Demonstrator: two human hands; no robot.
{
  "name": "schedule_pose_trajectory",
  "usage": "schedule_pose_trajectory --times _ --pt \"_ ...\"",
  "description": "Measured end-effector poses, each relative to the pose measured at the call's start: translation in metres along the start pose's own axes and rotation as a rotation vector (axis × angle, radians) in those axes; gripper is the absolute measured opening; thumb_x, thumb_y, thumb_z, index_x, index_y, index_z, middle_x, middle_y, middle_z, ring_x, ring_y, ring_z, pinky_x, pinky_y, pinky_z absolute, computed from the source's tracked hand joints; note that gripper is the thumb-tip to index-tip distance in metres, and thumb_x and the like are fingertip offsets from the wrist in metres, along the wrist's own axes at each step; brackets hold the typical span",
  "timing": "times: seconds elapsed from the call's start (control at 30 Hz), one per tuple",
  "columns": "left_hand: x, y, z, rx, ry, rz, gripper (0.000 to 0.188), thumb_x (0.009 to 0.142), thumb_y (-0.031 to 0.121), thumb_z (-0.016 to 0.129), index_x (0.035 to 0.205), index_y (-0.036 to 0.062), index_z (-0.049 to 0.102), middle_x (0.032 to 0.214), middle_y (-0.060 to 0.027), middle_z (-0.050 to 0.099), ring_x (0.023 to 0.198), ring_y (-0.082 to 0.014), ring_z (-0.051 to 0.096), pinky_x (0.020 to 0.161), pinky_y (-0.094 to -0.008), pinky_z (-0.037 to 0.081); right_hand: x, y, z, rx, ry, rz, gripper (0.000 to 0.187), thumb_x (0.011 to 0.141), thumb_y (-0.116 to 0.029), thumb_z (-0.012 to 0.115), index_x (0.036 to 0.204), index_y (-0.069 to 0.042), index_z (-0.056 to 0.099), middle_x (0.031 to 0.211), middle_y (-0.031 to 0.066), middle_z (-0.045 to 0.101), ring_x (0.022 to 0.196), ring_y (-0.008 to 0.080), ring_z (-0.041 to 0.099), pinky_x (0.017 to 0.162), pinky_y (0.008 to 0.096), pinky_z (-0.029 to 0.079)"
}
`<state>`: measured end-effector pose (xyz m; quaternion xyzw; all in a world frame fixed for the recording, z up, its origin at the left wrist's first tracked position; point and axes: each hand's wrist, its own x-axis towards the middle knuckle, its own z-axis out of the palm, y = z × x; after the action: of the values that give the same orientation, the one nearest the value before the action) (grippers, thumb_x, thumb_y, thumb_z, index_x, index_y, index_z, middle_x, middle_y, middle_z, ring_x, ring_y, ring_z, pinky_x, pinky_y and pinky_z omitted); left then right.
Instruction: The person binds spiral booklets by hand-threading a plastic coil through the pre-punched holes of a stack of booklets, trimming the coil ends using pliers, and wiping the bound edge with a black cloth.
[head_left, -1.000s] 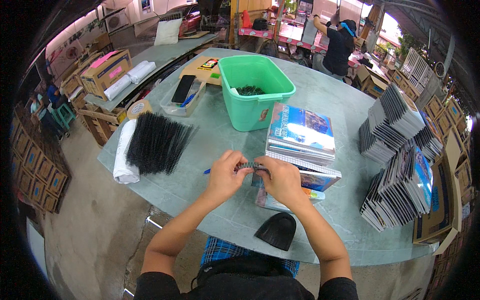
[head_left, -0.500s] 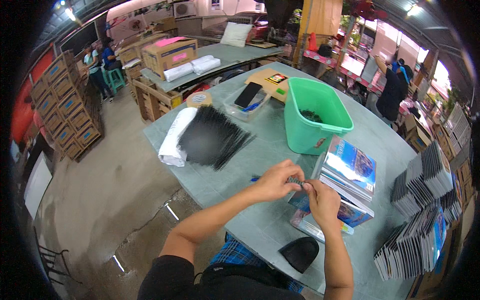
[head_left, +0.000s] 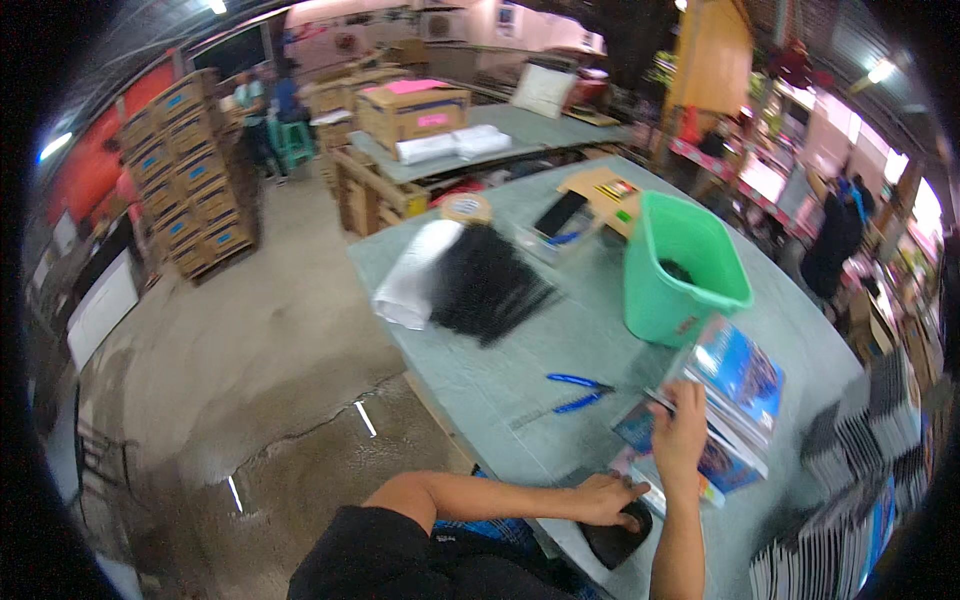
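Note:
My left hand (head_left: pixel 603 500) reaches across to the table's near edge, its fingers bent against a black rounded pad (head_left: pixel 618 545). Over a small pile of books, my right hand (head_left: pixel 682 425) pinches a thin dark strip (head_left: pixel 657 399), which looks like a piece of binding coil. Glossy blue-covered books (head_left: pixel 738 370) lie just beyond and under that hand. Blue-handled cutting pliers (head_left: pixel 578 391) rest with handles spread on the table, left of the right hand. A flat plastic packet (head_left: pixel 650 490) sits partly hidden under my right wrist.
A green bin (head_left: pixel 685 265) with dark bits inside stands behind the books. Black coils (head_left: pixel 485 285) lie beside a white roll (head_left: pixel 425 275), a tape roll (head_left: pixel 466 208) and a clear tray holding a phone (head_left: pixel 560 214). Stacked books (head_left: pixel 820 540) fill the right. People work farther off.
My hands have parted: the left dropped to the black pad, while the right stays over the books with the strip. The pliers have come into full sight. The view has swung left.

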<state>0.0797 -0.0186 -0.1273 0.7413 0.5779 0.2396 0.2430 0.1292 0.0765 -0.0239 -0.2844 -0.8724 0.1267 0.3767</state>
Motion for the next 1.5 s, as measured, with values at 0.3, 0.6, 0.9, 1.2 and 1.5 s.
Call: schedule_pose_trajectory --times 0.3,0.6,0.9,1.2,1.5 --pt "-0.009 0.009 -0.113 -0.268 0.662 0.088 0.032 0.073 0.006 0.065 0.104 0.011 0.061 0.088 -0.0121 0.056 0.083 -0.0279 0.055 0.071 -0.0376 0.046 -0.028 0.039 -0.067 -0.103 -0.088 0.046 0.016 0.078 -0.023 0.064 0.082 -0.007 0.064 0.072 0.0115 0.063 0.069 0.0293 0.06 0.062 0.0402 0.044" --pt "-0.002 0.001 -0.128 0.239 0.826 0.141 0.031 0.071 0.005 0.068 0.102 0.0118 0.064 0.094 -0.0095 0.056 0.084 -0.0261 0.056 0.073 -0.0345 0.046 -0.033 0.038 -0.064 -0.128 0.007 0.009 0.013 0.077 -0.021 0.064 0.085 -0.011 0.067 0.07 0.0052 0.064 0.066 0.0225 0.06 0.06 0.0352 0.042" --pt "0.004 -0.004 -0.119 0.205 0.602 0.194 0.031 0.072 0.007 0.069 0.102 0.01 0.064 0.09 -0.0083 0.055 0.081 -0.0246 0.056 0.069 -0.0332 0.047 -0.037 0.039 -0.06 -0.145 0.059 -0.032 0.014 0.076 -0.02 0.065 0.087 -0.012 0.067 0.063 0.0021 0.059 0.063 0.0196 0.057 0.057 0.0332 0.04" --pt "0.007 0.02 -0.119 -0.016 0.55 0.113 0.029 0.072 0.004 0.068 0.1 0.0097 0.064 0.088 -0.0102 0.053 0.078 -0.0234 0.054 0.069 -0.0328 0.046 -0.043 0.035 -0.055 -0.172 0.099 0.008 0.012 0.076 -0.018 0.065 0.087 -0.012 0.065 0.065 0.0015 0.058 0.064 0.0194 0.055 0.058 0.0332 0.037" --pt "0.022 0.035 -0.131 0.121 0.491 0.212 0.026 0.071 0.004 0.067 0.098 0.0051 0.064 0.084 -0.0073 0.055 0.08 -0.0233 0.056 0.07 -0.0319 0.047 -0.046 0.055 -0.095 -0.111 -0.098 0.099 0.014 0.077 -0.017 0.066 0.088 -0.008 0.066 0.075 0.0077 0.064 0.071 0.0214 0.061 0.067 0.0323 0.046"
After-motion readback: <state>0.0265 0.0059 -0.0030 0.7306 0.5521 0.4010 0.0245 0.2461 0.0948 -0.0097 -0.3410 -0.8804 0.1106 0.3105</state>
